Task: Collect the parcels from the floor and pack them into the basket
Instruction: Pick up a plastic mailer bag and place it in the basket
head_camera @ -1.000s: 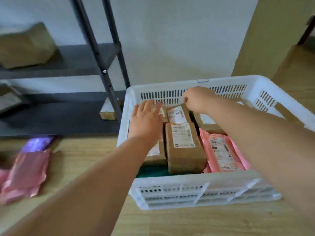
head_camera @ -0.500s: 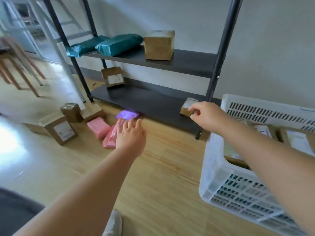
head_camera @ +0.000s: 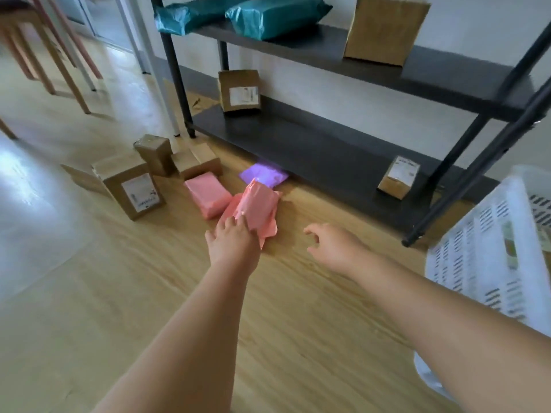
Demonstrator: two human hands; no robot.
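Gripping the near end of a pink parcel point(head_camera: 261, 204), the left hand point(head_camera: 232, 245) has its fingers curled over the crinkled plastic, and the parcel tilts up from the wooden floor point(head_camera: 298, 308) with its far end raised. Just to the right of that hand, apart from it and touching nothing, the right hand point(head_camera: 335, 247) hovers palm down with fingers spread and loosely bent, holding nothing. Just beyond the left hand and slightly to its left, a second pink parcel point(head_camera: 208, 193) lies flat on the floor; whether it touches the held one cannot be told. Beyond the held parcel, a purple parcel point(head_camera: 264, 175) pokes out from under the bottom board of a dark shelf rack point(head_camera: 328, 150). Farther to the left of the left hand stands a group of brown boxes point(head_camera: 134, 186), the nearest one showing a white label. Well to the right of the right hand, beside that forearm, is the white slatted basket point(head_camera: 492, 248), with labelled parcels faintly seen through its wall. Beyond the right hand, a small labelled box point(head_camera: 399, 180) sits on the rack's bottom board, and two teal parcels point(head_camera: 268, 16) lie on the upper board beyond the left hand
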